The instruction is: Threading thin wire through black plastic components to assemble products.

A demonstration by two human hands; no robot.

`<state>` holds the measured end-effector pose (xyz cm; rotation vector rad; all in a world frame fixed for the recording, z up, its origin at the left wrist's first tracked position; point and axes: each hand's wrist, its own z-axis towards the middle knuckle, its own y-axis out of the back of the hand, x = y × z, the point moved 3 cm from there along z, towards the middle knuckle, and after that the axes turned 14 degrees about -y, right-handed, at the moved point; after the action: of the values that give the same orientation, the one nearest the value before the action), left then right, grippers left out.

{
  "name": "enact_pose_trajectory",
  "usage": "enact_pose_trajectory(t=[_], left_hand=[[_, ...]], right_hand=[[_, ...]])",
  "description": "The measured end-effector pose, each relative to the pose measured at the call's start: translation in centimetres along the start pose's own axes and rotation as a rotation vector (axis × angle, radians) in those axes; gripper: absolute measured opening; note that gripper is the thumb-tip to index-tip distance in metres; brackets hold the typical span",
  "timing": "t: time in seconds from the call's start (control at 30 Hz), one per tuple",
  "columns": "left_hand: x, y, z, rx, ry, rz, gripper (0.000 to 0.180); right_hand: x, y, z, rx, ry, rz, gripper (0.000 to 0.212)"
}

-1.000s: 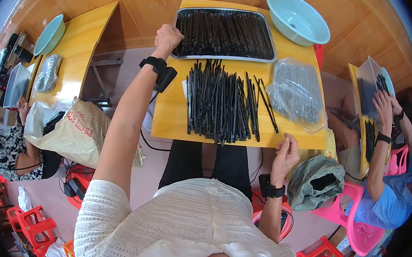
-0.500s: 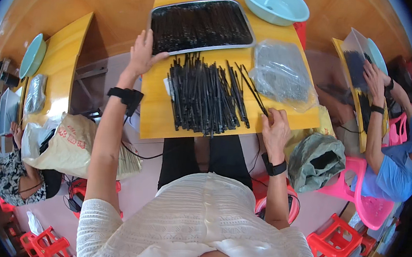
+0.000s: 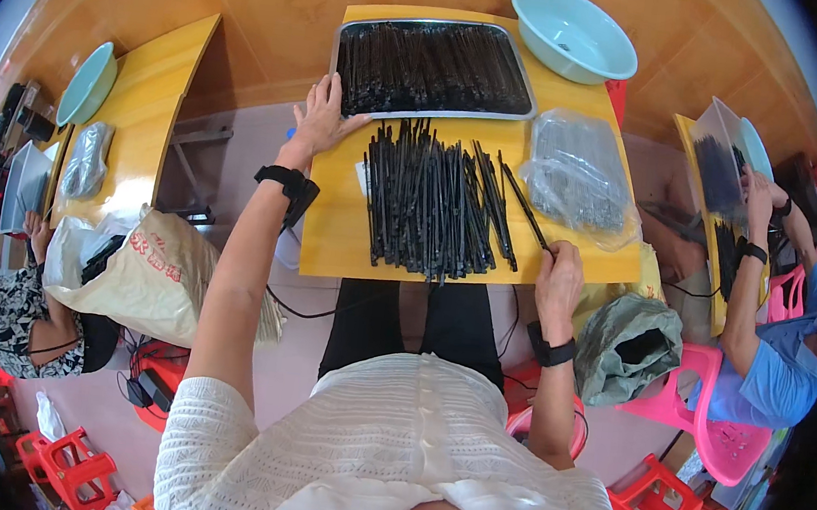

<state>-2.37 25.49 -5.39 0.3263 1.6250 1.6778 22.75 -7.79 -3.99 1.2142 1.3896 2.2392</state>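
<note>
1. Since the earlier frames, the left hand [image 3: 319, 124] goes from curled to spread, and the right hand [image 3: 559, 281] comes in over the front edge of the table [image 3: 331, 232] to a loose stick; where two lie apart earlier, I now make out just one.
2. Right hand now: from my distant seat I see the thumb and fingertips pinching the near end of that black stick [image 3: 524, 199]. It's a light hold, I'd say, since so thin a thing needs no more.
3. And the stick itself? Slanting away from me, between the pile [image 3: 429, 202] and the clear bag [image 3: 581, 174]. Lying separate like that, it looks easy to pick out singly.
4. Over to the left hand: empty, fingers splayed, resting at the near left corner of the tray [image 3: 443, 115]. My guess is that it steadies the rim.
5. Look at the pile: mostly lengthwise, ends toward the person, right in front of the body, which I judge keeps it within easy reach of both hands.
6. Behind it the tray, packed with dark sticks [image 3: 428, 68], sits crosswise; its raised rim likely keeps them together.
7. Bag and blue basin [image 3: 538, 15] stand off right, leaving the middle to the pile.
</note>
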Motion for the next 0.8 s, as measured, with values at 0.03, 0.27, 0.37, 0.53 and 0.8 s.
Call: enact_pose_trajectory(t=[0.03,0.27,0.37,0.53,0.8], left_hand=[[0.2,0.0,-0.1,0.002,0.004,0.001,0.092],[-0.8,1.1,-0.9,-0.111,-0.146,-0.017,0.075],[-0.3,0.6,-0.6,-0.085,-0.15,0.013,0.065],[0.6,0.1,0.3,-0.031,-0.102,0.015,0.057],[-1.3,3.0,-1.6,-0.385,-0.188,-0.092,0.057]], right_hand=[[-0.3,0.2,0.0,0.004,0.001,0.0,0.01],[-2.6,0.7,-0.7,0.336,-0.198,0.3,0.017],[-2.9,1.5,-1.1,0.346,-0.285,0.44,0.016],[-3.6,3.5,-2.2,0.417,-0.371,0.6,0.013],[1.7,4.7,-3.7,0.731,-0.548,1.185,0.017]])
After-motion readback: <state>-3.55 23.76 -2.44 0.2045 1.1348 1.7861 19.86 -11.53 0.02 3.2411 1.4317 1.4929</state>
